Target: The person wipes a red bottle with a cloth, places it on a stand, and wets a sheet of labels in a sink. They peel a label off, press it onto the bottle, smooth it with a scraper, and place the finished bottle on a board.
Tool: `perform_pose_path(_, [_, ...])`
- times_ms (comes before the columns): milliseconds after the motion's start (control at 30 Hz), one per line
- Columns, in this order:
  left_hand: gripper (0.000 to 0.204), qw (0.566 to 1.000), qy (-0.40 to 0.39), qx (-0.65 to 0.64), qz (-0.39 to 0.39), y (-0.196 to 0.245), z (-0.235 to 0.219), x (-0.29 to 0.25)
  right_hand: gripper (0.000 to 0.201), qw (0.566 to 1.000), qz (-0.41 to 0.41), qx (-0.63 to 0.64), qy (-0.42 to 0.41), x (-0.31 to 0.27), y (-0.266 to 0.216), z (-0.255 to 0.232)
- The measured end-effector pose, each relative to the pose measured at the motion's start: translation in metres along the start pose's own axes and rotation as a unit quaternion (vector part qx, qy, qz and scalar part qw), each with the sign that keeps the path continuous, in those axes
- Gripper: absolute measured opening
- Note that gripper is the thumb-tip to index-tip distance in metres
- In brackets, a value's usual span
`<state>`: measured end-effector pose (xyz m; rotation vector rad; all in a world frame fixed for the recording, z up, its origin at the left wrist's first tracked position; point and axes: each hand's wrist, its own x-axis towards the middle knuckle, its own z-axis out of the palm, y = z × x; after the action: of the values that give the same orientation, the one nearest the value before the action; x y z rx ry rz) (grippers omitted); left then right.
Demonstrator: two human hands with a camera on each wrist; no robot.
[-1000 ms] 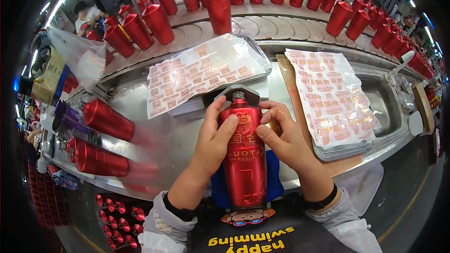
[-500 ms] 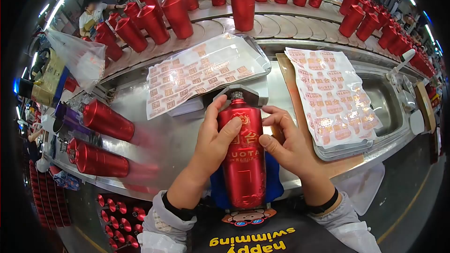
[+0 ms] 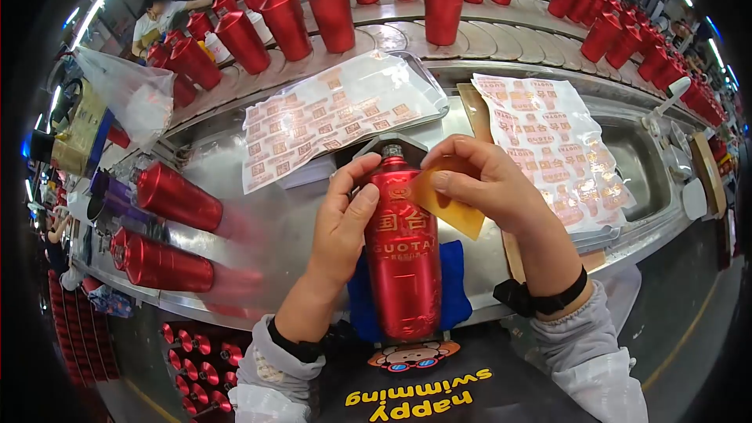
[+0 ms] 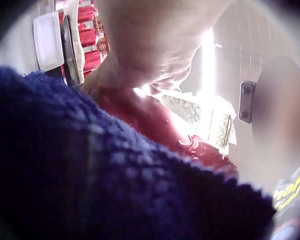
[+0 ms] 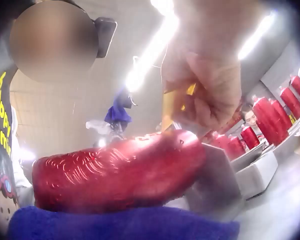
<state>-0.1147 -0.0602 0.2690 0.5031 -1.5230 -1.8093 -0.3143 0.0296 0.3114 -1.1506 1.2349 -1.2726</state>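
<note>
A red bottle [image 3: 405,266] with gold lettering lies on a blue cloth [image 3: 453,298], its neck toward the grey holder [image 3: 368,147] on the bench. The left hand [image 3: 342,219] grips the bottle's left side near the shoulder, thumb on top. Between thumb and fingers the right hand [image 3: 486,188] pinches a yellow squeegee-like piece [image 3: 462,215], whose edge meets the bottle beside the round emblem. In the right wrist view, the right hand [image 5: 205,90] holds the yellow piece [image 5: 169,107] above the bottle [image 5: 120,172]. The left wrist view shows the bottle [image 4: 155,120] partly behind blue cloth.
Decal sheets [image 3: 329,117] lie on a tray at the back left, more sheets [image 3: 548,157] at the right beside a sink [image 3: 638,164]. Two red bottles [image 3: 168,266] lie at the left. Red bottles [image 3: 444,4] stand on the conveyor [image 3: 392,37] behind.
The right hand has risen up and right and now has the yellow piece against the bottle. The left hand has shifted slightly left. Conveyor bottles have moved right.
</note>
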Motion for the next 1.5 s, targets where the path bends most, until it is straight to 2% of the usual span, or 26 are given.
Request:
perform_pose_path(67, [0.040, 0.999, -0.030, 0.025, 0.035, 0.005, -0.002, 0.001, 0.025, 0.999, -0.039, 0.016, -0.007, 0.006, 0.003, 0.004])
perform_pose_path(167, [0.031, 0.992, -0.051, 0.093, 0.075, 0.007, -0.008, 0.006, 0.028, 0.999, -0.042, 0.001, -0.021, 0.002, -0.003, 0.006])
perform_pose_path(267, [0.020, 0.981, -0.059, 0.161, 0.092, 0.012, -0.009, 0.008, 0.020, 0.997, -0.083, 0.005, 0.006, -0.009, -0.010, 0.010])
perform_pose_path(300, [0.015, 0.977, -0.063, 0.182, 0.096, 0.014, -0.008, 0.009, 0.023, 0.997, -0.074, -0.028, 0.018, -0.012, -0.014, 0.006])
perform_pose_path(400, [0.008, 0.941, -0.050, 0.274, 0.193, 0.015, -0.006, 0.011, 0.029, 0.955, -0.233, -0.176, 0.058, -0.009, -0.007, 0.003])
perform_pose_path(467, [0.009, 0.941, -0.051, 0.296, 0.153, 0.024, -0.004, 0.005, 0.032, 0.918, -0.254, -0.302, 0.049, -0.014, -0.010, 0.005])
perform_pose_path(533, [0.010, 0.933, -0.050, 0.323, 0.153, 0.031, 0.000, 0.002, 0.028, 0.891, -0.264, -0.367, 0.038, -0.015, -0.015, 0.019])
perform_pose_path(600, [0.012, 0.915, -0.045, 0.353, 0.191, 0.033, 0.001, 0.001, 0.023, 0.874, -0.287, -0.390, 0.036, -0.009, -0.011, 0.027])
perform_pose_path(667, [0.023, 0.950, -0.018, 0.266, 0.164, 0.021, -0.002, -0.002, 0.020, 0.866, -0.312, -0.389, 0.045, -0.004, -0.008, 0.028])
perform_pose_path(733, [0.035, 0.982, 0.020, 0.147, 0.116, 0.010, -0.001, -0.005, 0.013, 0.887, -0.273, -0.362, 0.082, -0.008, -0.018, 0.020])
perform_pose_path(800, [0.048, 0.997, 0.064, -0.008, 0.043, -0.002, 0.008, -0.012, 0.013, 0.887, -0.250, -0.375, 0.103, -0.011, -0.031, -0.002])
perform_pose_path(833, [0.058, 0.998, 0.062, -0.022, -0.009, -0.010, 0.006, -0.012, 0.013, 0.865, -0.262, -0.415, 0.105, -0.009, -0.031, -0.025])
perform_pose_path(867, [0.056, 0.995, 0.039, -0.074, -0.048, -0.011, 0.007, -0.012, 0.015, 0.841, -0.270, -0.457, 0.107, -0.007, -0.030, -0.049])
perform_pose_path(933, [0.053, 0.975, -0.014, -0.178, -0.129, -0.008, 0.009, -0.010, 0.018, 0.905, -0.109, -0.385, 0.146, -0.010, -0.036, -0.088])
perform_pose_path(1000, [0.046, 0.970, -0.028, -0.190, -0.147, -0.014, 0.006, -0.008, 0.021, 0.877, -0.061, -0.441, 0.178, -0.009, -0.035, -0.132])
perform_pose_path(1067, [0.046, 0.964, -0.028, -0.215, -0.156, -0.016, 0.010, -0.011, 0.020, 0.840, -0.059, -0.503, 0.194, -0.016, -0.022, -0.190])
perform_pose_path(1167, [0.049, 0.937, -0.050, -0.283, -0.199, -0.014, 0.008, -0.010, 0.019, 0.855, 0.050, -0.434, 0.280, -0.048, -0.005, -0.268])
perform_pose_path(1233, [0.051, 0.934, -0.029, -0.281, -0.220, -0.014, 0.007, -0.007, 0.024, 0.826, 0.074, -0.405, 0.386, -0.078, 0.011, -0.313])
perform_pose_path(1267, [0.052, 0.932, -0.015, -0.281, -0.229, -0.013, 0.008, -0.006, 0.029, 0.802, 0.092, -0.439, 0.394, -0.101, 0.024, -0.349])
perform_pose_path(1300, [0.053, 0.928, 0.010, -0.281, -0.245, -0.013, 0.009, -0.007, 0.030, 0.798, 0.154, -0.405, 0.418, -0.121, 0.028, -0.357])
perform_pose_path(1333, [0.054, 0.931, -0.001, -0.276, -0.237, -0.014, 0.009, -0.007, 0.030, 0.750, 0.171, -0.462, 0.442, -0.135, 0.039, -0.364])
perform_pose_path(1367, [0.055, 0.935, -0.011, -0.269, -0.229, -0.018, 0.010, -0.008, 0.030, 0.733, 0.138, -0.551, 0.374, -0.163, 0.069, -0.416])
perform_pose_path(1433, [0.057, 0.944, -0.006, -0.244, -0.223, -0.016, 0.011, -0.008, 0.028, 0.744, 0.248, -0.541, 0.305, -0.215, 0.134, -0.505])
perform_pose_path(1467, [0.059, 0.942, 0.008, -0.252, -0.220, -0.019, 0.013, -0.008, 0.028, 0.698, 0.405, -0.493, 0.325, -0.203, 0.112, -0.457])
perform_pose_path(1500, [0.059, 0.943, 0.006, -0.252, -0.215, -0.017, 0.014, -0.008, 0.028, 0.680, 0.438, -0.509, 0.293, -0.206, 0.122, -0.458])
